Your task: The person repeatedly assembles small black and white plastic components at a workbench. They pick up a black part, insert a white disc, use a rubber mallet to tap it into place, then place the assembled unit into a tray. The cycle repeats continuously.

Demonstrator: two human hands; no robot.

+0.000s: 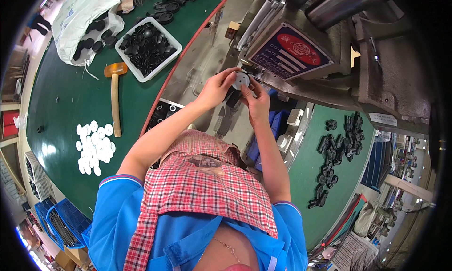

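Both of my hands hold a black plastic wheel part [232, 99] in front of the press, with a white disc [241, 80] set in its round face. My left hand [217, 88] grips its left rim, thumb and fingers closed on the edge. On the other side my right hand [257, 102] has its thumb pressed at the lower edge of the white disc and its fingers behind the part. The fingers hide much of the black part.
A metal press [306, 54] rises just beyond my hands. On the left green table are a white tub [177, 49] of black discs, an orange-headed mallet [116, 101], a pile of white discs [96, 147] and a white bag [75, 24]. Several black parts [331, 148] lie on the right table.
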